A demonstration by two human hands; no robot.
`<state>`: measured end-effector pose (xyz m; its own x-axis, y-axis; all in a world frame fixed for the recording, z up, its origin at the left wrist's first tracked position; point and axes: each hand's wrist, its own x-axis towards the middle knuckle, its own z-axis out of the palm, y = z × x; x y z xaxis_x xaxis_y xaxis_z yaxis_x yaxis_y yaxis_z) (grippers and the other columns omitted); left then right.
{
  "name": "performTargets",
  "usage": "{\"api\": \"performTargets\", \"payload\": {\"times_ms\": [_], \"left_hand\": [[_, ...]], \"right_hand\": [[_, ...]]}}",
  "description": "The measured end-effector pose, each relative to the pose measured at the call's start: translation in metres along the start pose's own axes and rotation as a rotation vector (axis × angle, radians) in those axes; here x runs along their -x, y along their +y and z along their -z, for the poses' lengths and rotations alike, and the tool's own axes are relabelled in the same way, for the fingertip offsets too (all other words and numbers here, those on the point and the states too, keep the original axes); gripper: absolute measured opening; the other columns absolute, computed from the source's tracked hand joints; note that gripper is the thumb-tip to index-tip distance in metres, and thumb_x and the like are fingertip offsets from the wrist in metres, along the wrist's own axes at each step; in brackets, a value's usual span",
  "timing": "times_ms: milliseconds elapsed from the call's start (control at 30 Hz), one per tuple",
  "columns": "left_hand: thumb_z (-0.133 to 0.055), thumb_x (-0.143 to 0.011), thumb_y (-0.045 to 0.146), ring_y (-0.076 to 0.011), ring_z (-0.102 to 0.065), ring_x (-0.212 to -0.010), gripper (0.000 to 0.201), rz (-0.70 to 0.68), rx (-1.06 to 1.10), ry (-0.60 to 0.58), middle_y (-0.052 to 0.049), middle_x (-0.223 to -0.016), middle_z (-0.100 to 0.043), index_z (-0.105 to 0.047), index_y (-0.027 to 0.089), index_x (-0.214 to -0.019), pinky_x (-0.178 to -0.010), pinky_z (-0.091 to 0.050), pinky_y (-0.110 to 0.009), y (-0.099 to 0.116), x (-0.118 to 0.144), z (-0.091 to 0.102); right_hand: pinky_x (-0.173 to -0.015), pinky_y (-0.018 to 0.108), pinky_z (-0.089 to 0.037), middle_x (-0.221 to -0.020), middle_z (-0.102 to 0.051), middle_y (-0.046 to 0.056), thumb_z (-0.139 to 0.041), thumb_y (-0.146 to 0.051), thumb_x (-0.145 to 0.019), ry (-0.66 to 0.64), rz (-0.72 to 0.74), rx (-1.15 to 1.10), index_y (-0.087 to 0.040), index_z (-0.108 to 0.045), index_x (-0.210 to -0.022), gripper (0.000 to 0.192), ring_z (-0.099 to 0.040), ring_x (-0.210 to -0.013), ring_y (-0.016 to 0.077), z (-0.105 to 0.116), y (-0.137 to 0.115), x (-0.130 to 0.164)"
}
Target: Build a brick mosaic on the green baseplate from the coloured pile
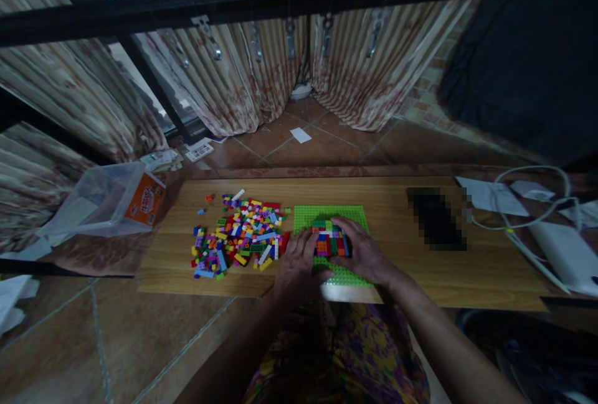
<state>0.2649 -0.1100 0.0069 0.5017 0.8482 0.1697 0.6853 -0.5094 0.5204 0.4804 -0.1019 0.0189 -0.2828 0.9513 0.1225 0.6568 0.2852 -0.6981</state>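
A block built of multicoloured toy bricks [331, 241] sits on a green studded baseplate [352, 214] on the low wooden table. My left hand [298, 258] is closed against the block's left side, fingers pointing away from me and thumb lying toward the near part of the plate. From the other side, my right hand [367, 251] curves round the block's right end, with fingertips on its far edge and thumb on the near side. Just left of the plate spreads a pile of loose bricks [252, 223] in many colours and sizes. Part of the block is hidden under my fingers.
The wooden table [387, 198] holds a dark pixelated object [439, 218] at right. Beyond it lie a white cable [507, 230], papers and a white device [567, 258]. A clear plastic box [105, 195] with an orange label stands left of the table. Curtains [261, 80] hang behind.
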Motion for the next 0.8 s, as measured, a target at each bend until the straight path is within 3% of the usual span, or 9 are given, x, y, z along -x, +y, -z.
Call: {"api": "performTargets", "payload": {"times_ms": [333, 567, 800], "left_hand": [[-0.067, -0.081, 0.041, -0.0309, -0.041, -0.137, 0.081, -0.058, -0.008, 0.089, -0.019, -0.143, -0.048, -0.029, 0.012, -0.147, -0.114, -0.035, -0.052, -0.0023, 0.0025, 0.0005], [-0.065, -0.083, 0.037, -0.0312, -0.046, -0.13, 0.067, -0.061, -0.064, 0.109, -0.016, -0.144, -0.047, -0.04, 0.017, -0.142, -0.108, -0.041, -0.051, -0.0019, 0.0057, 0.0008], [-0.058, -0.087, 0.042, -0.033, -0.048, -0.127, 0.058, -0.082, -0.086, 0.083, -0.016, -0.146, -0.045, -0.046, 0.018, -0.139, -0.105, -0.041, -0.053, -0.0022, 0.0064, 0.0004]], "right_hand": [[-0.113, 0.05, -0.033, -0.148, -0.041, 0.013, -0.076, -0.048, -0.073, 0.046, 0.027, -0.048, -0.025, -0.031, -0.149, 0.091, -0.038, -0.137, 0.0305, 0.001, -0.0008, 0.0027], [-0.108, 0.048, -0.04, -0.135, -0.056, 0.011, -0.052, -0.043, -0.093, 0.211, -0.024, -0.156, -0.026, -0.048, -0.136, 0.046, -0.051, -0.128, 0.0253, -0.0001, 0.0045, 0.0034], [-0.107, 0.046, -0.042, -0.133, -0.057, 0.01, -0.058, -0.037, -0.09, 0.215, 0.003, -0.112, -0.026, -0.05, -0.135, 0.046, -0.053, -0.126, 0.0243, -0.0048, 0.0075, 0.0015]]}}
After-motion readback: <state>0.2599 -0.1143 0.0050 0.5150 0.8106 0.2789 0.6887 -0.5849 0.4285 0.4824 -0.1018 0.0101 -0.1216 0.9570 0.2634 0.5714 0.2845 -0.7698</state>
